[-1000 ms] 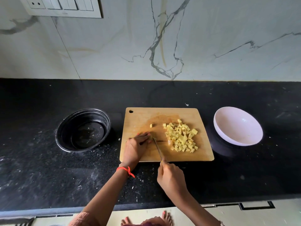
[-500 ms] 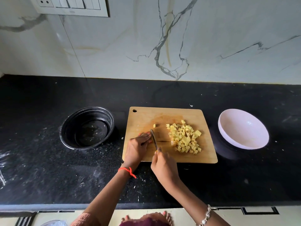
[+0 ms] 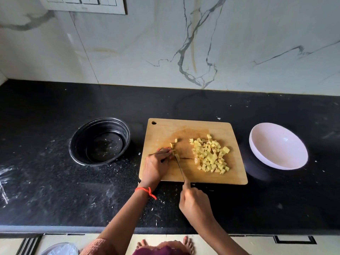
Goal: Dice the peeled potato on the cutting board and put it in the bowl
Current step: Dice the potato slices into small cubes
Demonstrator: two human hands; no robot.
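- Nearest the bottom edge of the frame, bare toes (image 3: 187,243) peek out on the pale floor below the front of the black tabletop (image 3: 55,190).
- Lower center, the right hand (image 3: 195,203) has its fingers clenched around a knife (image 3: 180,167) handle, index finger stretched along the spine; the thin blade runs up and to the left across the cutting board (image 3: 191,173).
- Just left of it, the left hand (image 3: 156,166), with a red thread (image 3: 146,190) tied at the wrist, presses its curled fingers down on a small remaining potato piece (image 3: 173,145) at the blade's tip.
- 1 loose cube (image 3: 176,140) lies just above that piece.
- Right of center on the board sits the pile of diced potato (image 3: 209,155), well clear of the blade.
- To the right of the board, a white bowl (image 3: 277,146) stands with nothing in it.
- To the left of the board, a black bowl (image 3: 99,140) holds only pale flecks.
- Farthest back, the marble wall (image 3: 184,43) fills the upper frame, with a switch plate (image 3: 84,4) at the upper left.
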